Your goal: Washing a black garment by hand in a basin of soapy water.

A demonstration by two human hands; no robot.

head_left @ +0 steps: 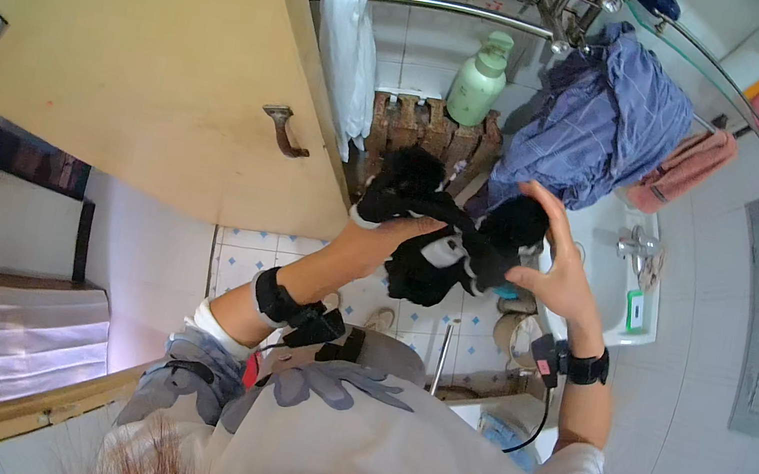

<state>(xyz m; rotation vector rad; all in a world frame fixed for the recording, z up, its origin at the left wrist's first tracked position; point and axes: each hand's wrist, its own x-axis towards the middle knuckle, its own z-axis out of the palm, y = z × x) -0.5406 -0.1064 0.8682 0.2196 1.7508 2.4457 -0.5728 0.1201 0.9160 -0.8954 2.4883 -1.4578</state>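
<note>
A black, partly fluffy soft item (426, 271) with white patches hangs in front of me, its exact kind unclear. My left hand (393, 229) holds it on the left, most of the fingers hidden behind dark material. On that side a fuzzy black part rises above the hand. My right hand (561, 274) curves around another fuzzy black part on the right, thumb below and fingers above. A dark strip of material runs between the two hands. Each wrist wears a black strap with a small device.
A yellowish door (159, 46) with a metal handle stands at the left. Beyond the hands are a brown slatted surface (408, 130), a pale green pump bottle (479, 80) and a hanging blue checked cloth (616, 106). The white washbasin (603, 238) lies to the right. Metal rails (460, 13) run overhead.
</note>
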